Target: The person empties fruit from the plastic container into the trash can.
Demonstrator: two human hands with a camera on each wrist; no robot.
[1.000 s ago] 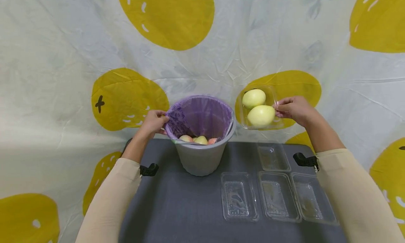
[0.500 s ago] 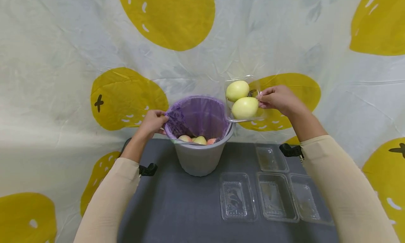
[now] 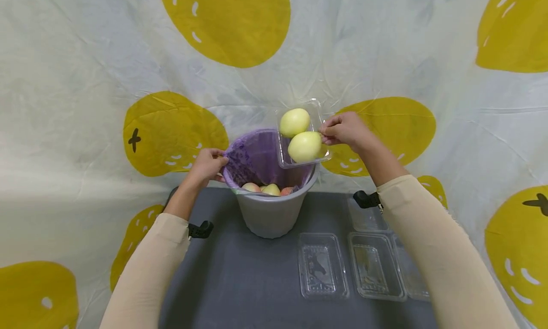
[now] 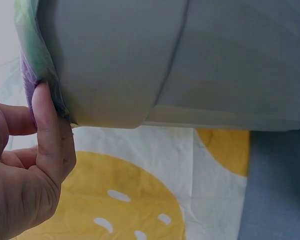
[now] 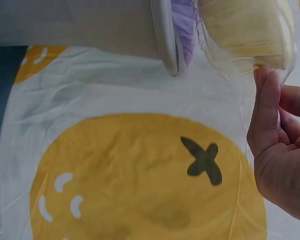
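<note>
left hand [image 3: 208, 164] grips bin liner [image 3: 257, 155] | right hand [image 3: 344, 129] pinches clear tray [image 3: 299, 162] of pears over bin [image 3: 269, 214]

Empty clear trays [image 3: 323, 265] on grey table [image 3: 239, 281]

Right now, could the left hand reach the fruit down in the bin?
Probably yes. The left hand grips the purple liner at the bin rim, and the fruit lies just inside, uncovered. The tray in the right hand hangs over the far side only.
</note>
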